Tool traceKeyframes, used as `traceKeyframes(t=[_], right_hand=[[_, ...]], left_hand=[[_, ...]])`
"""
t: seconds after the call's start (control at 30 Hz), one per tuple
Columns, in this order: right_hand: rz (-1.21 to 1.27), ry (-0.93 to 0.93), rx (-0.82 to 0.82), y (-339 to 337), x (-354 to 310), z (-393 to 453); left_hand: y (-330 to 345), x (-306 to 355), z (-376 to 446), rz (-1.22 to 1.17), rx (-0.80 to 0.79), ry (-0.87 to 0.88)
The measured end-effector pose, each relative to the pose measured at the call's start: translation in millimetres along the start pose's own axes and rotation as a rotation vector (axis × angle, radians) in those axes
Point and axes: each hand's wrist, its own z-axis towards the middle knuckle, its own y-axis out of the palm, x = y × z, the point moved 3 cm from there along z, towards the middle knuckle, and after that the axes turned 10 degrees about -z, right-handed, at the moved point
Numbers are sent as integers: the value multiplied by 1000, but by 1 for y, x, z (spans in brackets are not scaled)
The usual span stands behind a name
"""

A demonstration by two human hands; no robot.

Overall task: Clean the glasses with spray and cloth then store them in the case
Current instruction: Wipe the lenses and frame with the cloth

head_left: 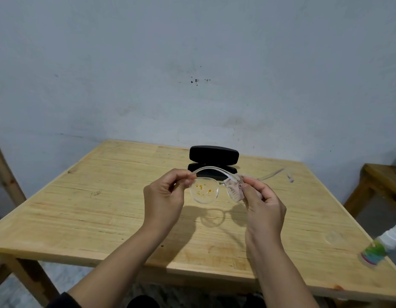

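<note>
Glasses: clear plastic frame, held in the air above the middle of the bench, lenses facing the person, both arms unfolded and pointing away.
Left lens: dotted with small orange-yellow specks, so it appears not yet wiped.
Right lens: mostly covered by the cloth, a thin pale pinkish piece pressed over it.
Right hand: fingers closed, pinching the cloth around the right lens, apparently to rub both faces at once.
Left hand: thumb and fingers pinching the frame's left corner near the hinge, likely to steady the frame against the rubbing.
Case: black hard shell, just behind the glasses on the bench, lid standing open, seemingly ready to receive them.
Spray bottle: white with a colourful label, lying tilted at the bench's near right edge, well apart from both hands.
Bench: pale wood, against a plain wall.
</note>
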Motion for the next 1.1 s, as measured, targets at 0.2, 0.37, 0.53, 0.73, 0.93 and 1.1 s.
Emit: traceKeyframes(t=[0.2, 0.37, 0.53, 0.73, 0.93, 1.1], right_hand=[[97, 44, 43, 3, -3, -3], [82, 23, 86, 6, -2, -7], [77, 30, -47, 6, -2, -7], [-54, 47, -224, 3, -1, -3], [-269, -11, -411, 2, -4, -2], [-328, -55, -509, -3, -8, -5]], left_hand=[[0, -3, -1, 12, -15, 16], [5, -3, -6, 3, -29, 31], [7, -2, -4, 10, -33, 46], [3, -1, 2, 12, -25, 33], [-4, -2, 9, -10, 0, -20], [-10, -2, 11, 8, 6, -27]])
